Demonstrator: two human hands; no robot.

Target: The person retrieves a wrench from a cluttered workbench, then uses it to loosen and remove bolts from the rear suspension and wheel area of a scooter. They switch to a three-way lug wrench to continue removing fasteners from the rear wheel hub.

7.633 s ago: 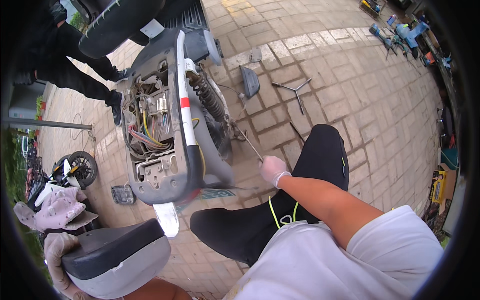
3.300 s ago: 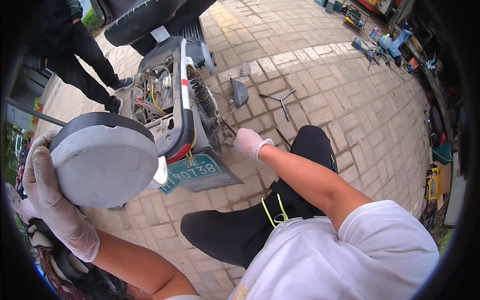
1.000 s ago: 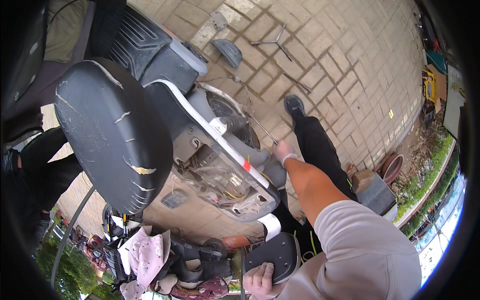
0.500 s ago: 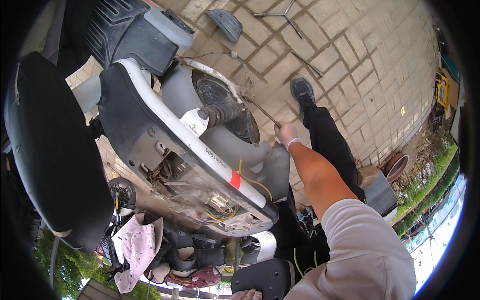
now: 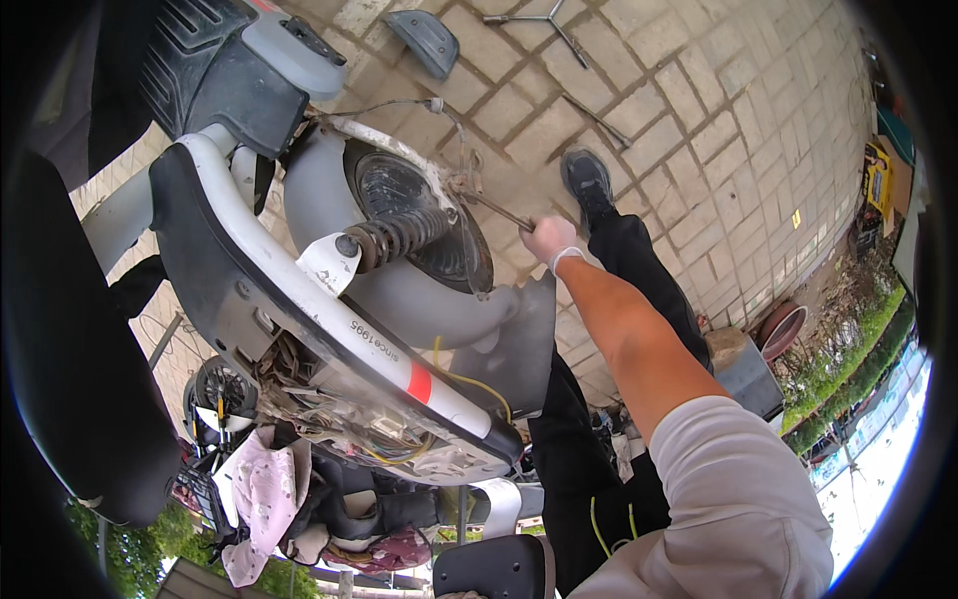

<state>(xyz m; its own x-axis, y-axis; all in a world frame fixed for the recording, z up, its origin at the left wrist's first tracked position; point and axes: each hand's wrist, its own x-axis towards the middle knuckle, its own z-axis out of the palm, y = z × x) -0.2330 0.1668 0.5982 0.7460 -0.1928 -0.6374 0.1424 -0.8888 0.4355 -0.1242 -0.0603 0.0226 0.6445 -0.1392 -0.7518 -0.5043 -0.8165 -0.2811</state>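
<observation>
My right hand (image 5: 549,241), gloved and closed, grips the end of a slim metal wrench (image 5: 502,213). The wrench's far end meets the hub area of the scooter's rear wheel (image 5: 419,222), where dirt and wires hide its tip. Beside the wheel is a coiled shock absorber (image 5: 404,238) under the white-edged body of the electric scooter (image 5: 329,309). At the lower edge, a sliver of my left hand (image 5: 465,596) shows, fingers curled at the edge of a black padded backrest (image 5: 491,569); most of that hand is out of the picture.
A three-armed socket wrench (image 5: 556,20), a thin metal bar (image 5: 597,120) and a grey plastic cover (image 5: 423,42) lie on the paving. My shoe (image 5: 589,180) stands near the wheel. Loose wires (image 5: 399,454) hang from the opened body. A long black seat (image 5: 85,349) is at left.
The view has shifted, so the scooter and tools appear further left. My right hand stays on the wrench, whose angle looks nearly the same. Less of my left hand and the backrest shows.
</observation>
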